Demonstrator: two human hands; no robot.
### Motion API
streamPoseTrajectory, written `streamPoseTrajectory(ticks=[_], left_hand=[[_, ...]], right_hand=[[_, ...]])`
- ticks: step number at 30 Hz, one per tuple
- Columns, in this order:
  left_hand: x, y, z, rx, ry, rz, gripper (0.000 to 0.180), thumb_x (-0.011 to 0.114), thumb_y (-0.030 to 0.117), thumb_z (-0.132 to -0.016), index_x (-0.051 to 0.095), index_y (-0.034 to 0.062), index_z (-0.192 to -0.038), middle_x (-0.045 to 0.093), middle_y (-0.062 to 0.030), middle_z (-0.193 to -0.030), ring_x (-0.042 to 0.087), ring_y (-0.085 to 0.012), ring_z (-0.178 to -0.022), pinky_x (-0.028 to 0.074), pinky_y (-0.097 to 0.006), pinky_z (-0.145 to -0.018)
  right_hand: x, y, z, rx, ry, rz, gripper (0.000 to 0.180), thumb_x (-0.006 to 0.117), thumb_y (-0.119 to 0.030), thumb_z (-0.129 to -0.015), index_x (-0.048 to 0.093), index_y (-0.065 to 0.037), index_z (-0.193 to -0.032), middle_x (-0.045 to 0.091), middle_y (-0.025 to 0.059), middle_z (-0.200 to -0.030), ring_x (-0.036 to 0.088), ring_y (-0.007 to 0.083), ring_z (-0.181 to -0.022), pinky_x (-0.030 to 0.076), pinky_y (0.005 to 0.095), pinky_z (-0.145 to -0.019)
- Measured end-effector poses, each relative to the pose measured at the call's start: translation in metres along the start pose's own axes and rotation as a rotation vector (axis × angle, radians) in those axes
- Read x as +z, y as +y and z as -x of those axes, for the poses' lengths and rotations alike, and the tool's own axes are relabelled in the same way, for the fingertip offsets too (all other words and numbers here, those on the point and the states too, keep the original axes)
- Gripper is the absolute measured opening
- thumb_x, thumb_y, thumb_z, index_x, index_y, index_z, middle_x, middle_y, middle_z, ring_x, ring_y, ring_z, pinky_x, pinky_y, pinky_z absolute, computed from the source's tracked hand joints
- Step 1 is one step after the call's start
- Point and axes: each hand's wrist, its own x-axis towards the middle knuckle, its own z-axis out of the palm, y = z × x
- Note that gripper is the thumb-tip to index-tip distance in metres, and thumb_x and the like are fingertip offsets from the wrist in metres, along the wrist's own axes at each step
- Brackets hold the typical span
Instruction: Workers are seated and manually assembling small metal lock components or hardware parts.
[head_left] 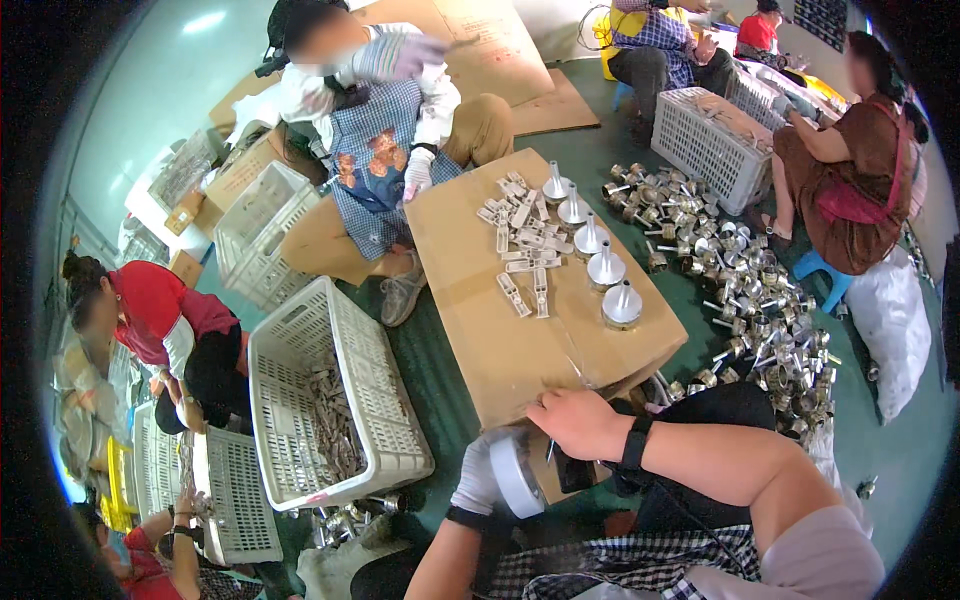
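Observation:
My left hand, in a pale glove with a black band at the wrist, is closed on a roll of tape, seen as a white ring just below the cardboard box. Bare, with a black wristband, my right hand is at the box's near edge, its fingers bent together; what they grip is hidden. On top of the cardboard box several silver funnel-shaped metal parts stand in a row along the right side. Left of them lies a loose pile of light plastic clip-like pieces.
A white crate with thin grey pieces stands left of the box. Many metal parts are heaped on the floor at right. Across the box sits a co-worker with gloved hands; other people work at left and far right beside crates.

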Motion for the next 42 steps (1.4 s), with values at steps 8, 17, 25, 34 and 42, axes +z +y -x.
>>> streamPoseTrajectory(ticks=[8, 17, 25, 34, 42], left_hand=[[0.007, 0.002, 0.004, 0.014, 0.001, -0.032, 0.02, 0.047, 0.013, -0.088, 0.059, 0.0005, -0.097, 0.062, -0.0063, -0.082, 0.058, -0.0166, -0.07, 0.049, -0.029, -0.064], [0.012, 0.009, 0.006, -0.065, 0.004, 0.136, 0.024, 0.047, 0.013, -0.086, 0.06, -0.0019, -0.1, 0.061, -0.0084, -0.081, 0.058, -0.0189, -0.068, 0.049, -0.031, -0.063], [0.008, 0.008, 0.004, -0.107, -0.005, 0.21, 0.024, 0.049, 0.016, -0.085, 0.06, -0.0018, -0.096, 0.06, -0.0088, -0.077, 0.057, -0.0203, -0.066, 0.049, -0.032, -0.061], [0.012, 0.01, 0.005, -0.143, 0.013, 0.245, 0.023, 0.051, 0.017, -0.085, 0.06, -0.0011, -0.095, 0.061, -0.0089, -0.079, 0.057, -0.0203, -0.067, 0.049, -0.031, -0.062], [0.01, 0.008, 0.004, -0.141, -0.003, 0.286, 0.023, 0.049, 0.017, -0.086, 0.059, -0.001, -0.096, 0.062, -0.0093, -0.081, 0.058, -0.021, -0.069, 0.049, -0.032, -0.064]], right_hand=[[0.007, 0.001, 0.001, -0.019, 0.044, 0.026, 0.023, 0.054, -0.006, -0.071, 0.052, -0.001, -0.093, 0.057, 0.0146, -0.085, 0.058, 0.0299, -0.085, 0.049, 0.0374, -0.07], [0.007, 0.002, 0.001, -0.02, 0.051, 0.01, 0.017, 0.054, -0.007, -0.072, 0.051, -0.002, -0.088, 0.056, 0.0154, -0.085, 0.057, 0.0309, -0.086, 0.049, 0.0383, -0.07], [0.003, 0.0, 0.002, -0.034, 0.043, 0.05, 0.017, 0.052, -0.009, -0.076, 0.054, -0.001, -0.091, 0.058, 0.0155, -0.085, 0.06, 0.0303, -0.084, 0.052, 0.0383, -0.068], [0.007, 0.0, 0.002, -0.015, 0.038, 0.035, 0.017, 0.052, -0.008, -0.074, 0.052, -0.002, -0.089, 0.056, 0.0159, -0.086, 0.058, 0.0308, -0.086, 0.049, 0.0384, -0.071], [0.007, 0.001, 0.001, -0.022, 0.032, 0.044, 0.017, 0.053, -0.007, -0.073, 0.052, -0.001, -0.089, 0.056, 0.0163, -0.085, 0.058, 0.0312, -0.086, 0.049, 0.0388, -0.071]])
